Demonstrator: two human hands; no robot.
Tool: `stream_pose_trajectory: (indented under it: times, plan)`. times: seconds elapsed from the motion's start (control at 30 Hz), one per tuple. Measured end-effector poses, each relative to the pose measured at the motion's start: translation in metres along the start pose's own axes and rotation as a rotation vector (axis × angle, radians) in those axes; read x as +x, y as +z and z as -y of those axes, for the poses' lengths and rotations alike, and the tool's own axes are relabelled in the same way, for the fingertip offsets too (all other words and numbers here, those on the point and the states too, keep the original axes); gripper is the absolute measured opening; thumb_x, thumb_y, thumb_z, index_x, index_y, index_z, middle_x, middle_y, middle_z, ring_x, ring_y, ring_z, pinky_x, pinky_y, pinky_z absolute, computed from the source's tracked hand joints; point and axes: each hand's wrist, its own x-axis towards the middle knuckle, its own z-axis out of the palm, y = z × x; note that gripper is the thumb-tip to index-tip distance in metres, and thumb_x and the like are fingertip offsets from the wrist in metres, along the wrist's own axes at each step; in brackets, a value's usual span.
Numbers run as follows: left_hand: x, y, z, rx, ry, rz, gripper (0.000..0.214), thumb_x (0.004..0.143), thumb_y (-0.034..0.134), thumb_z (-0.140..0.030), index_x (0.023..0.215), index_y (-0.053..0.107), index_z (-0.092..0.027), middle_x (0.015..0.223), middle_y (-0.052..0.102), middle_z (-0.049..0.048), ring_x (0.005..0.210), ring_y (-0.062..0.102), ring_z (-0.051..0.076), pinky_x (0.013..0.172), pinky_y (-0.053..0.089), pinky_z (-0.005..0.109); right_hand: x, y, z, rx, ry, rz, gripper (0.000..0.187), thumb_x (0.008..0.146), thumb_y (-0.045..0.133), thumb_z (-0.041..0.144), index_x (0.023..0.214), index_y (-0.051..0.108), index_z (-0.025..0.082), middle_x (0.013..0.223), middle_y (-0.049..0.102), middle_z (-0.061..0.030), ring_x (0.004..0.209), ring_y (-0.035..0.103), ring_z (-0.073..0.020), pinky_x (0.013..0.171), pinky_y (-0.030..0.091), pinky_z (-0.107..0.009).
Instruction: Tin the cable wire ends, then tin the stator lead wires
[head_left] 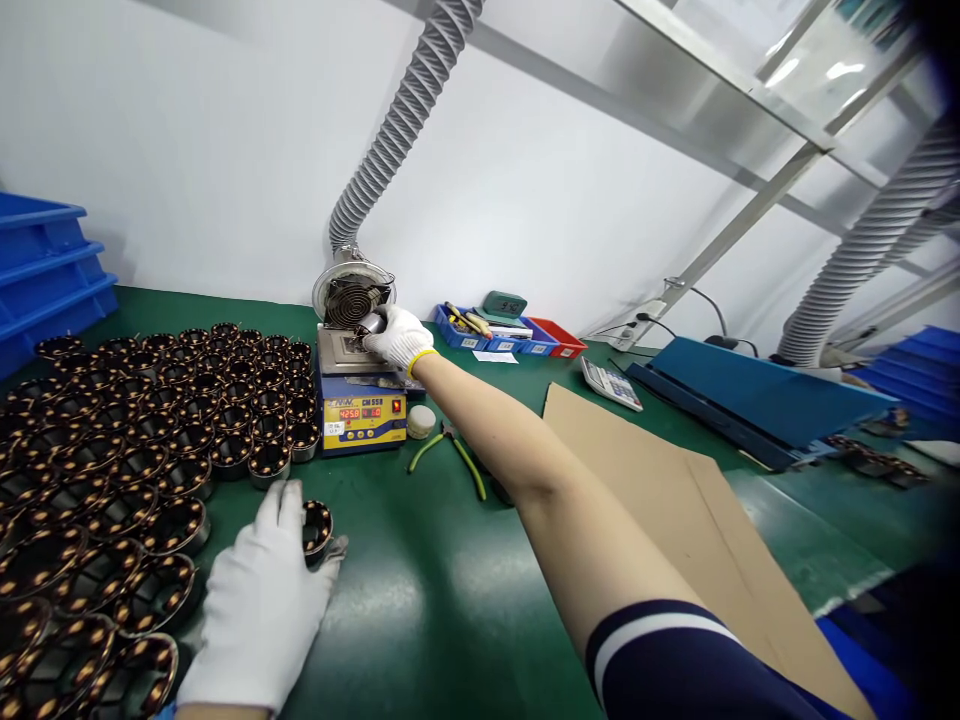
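Observation:
My right hand [397, 338], in a white glove, reaches far out and grips a copper-wound stator ring [370, 324], held just above the metal top of the blue and yellow solder pot [364, 420]. My left hand [259, 600], also gloved, rests low on the green mat with its fingers lying over another stator ring [318, 526]. To the left, several more rings [112, 480] cover the mat in rows.
A fume hood with a grey ribbed hose [352, 290] stands behind the pot. Green-handled cutters [450, 455] and a small white tub [421, 421] lie beside it. A cardboard sheet [675, 500], calculator [611, 383], small parts bins [510, 335] and blue crates [45, 270] surround the work area.

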Motion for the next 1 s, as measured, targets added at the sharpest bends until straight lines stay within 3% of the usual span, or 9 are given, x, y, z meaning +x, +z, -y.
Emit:
stream_pose_trajectory:
  times: [0.1, 0.4, 0.67, 1.0]
  plan:
    - [-0.001, -0.004, -0.002, -0.053, 0.009, 0.143, 0.057, 0.085, 0.038, -0.044, 0.134, 0.04, -0.015, 0.121, 0.058, 0.0156, 0.088, 0.062, 0.032, 0.074, 0.045, 0.042, 0.0, -0.003, 0.001, 0.006, 0.005, -0.006, 0.055, 0.063, 0.06, 0.041, 0.115, 0.056, 0.025, 0.102, 0.065, -0.003, 0.096, 0.061, -0.0239, 0.083, 0.049, -0.034]
    - [-0.01, -0.009, -0.012, -0.281, 0.072, 0.239, 0.078, 0.071, 0.051, -0.06, 0.133, 0.043, -0.014, 0.123, 0.058, 0.0158, 0.105, 0.058, 0.034, 0.087, 0.044, 0.044, 0.005, -0.008, -0.002, 0.063, -0.038, -0.066, 0.045, 0.066, 0.058, 0.039, 0.108, 0.059, 0.024, 0.097, 0.065, -0.0019, 0.092, 0.061, -0.0228, 0.082, 0.049, -0.033]
    - [-0.011, 0.002, -0.008, -0.294, 0.125, 0.324, 0.081, 0.071, 0.054, -0.04, 0.143, 0.024, -0.02, 0.135, 0.049, 0.0115, 0.105, 0.058, 0.034, 0.084, 0.044, 0.041, -0.005, -0.008, 0.001, 0.056, 0.01, -0.015, 0.043, 0.068, 0.059, 0.038, 0.109, 0.059, 0.024, 0.096, 0.065, -0.0021, 0.091, 0.061, -0.0212, 0.081, 0.049, -0.029]
    - [-0.009, 0.012, -0.002, -0.291, 0.17, 0.319, 0.068, 0.079, 0.045, -0.026, 0.144, 0.023, -0.021, 0.133, 0.051, 0.0093, 0.109, 0.057, 0.031, 0.087, 0.044, 0.041, -0.005, -0.001, -0.004, 0.058, -0.002, -0.014, 0.044, 0.067, 0.059, 0.039, 0.108, 0.058, 0.024, 0.096, 0.065, -0.0027, 0.09, 0.061, -0.0219, 0.08, 0.049, -0.032]
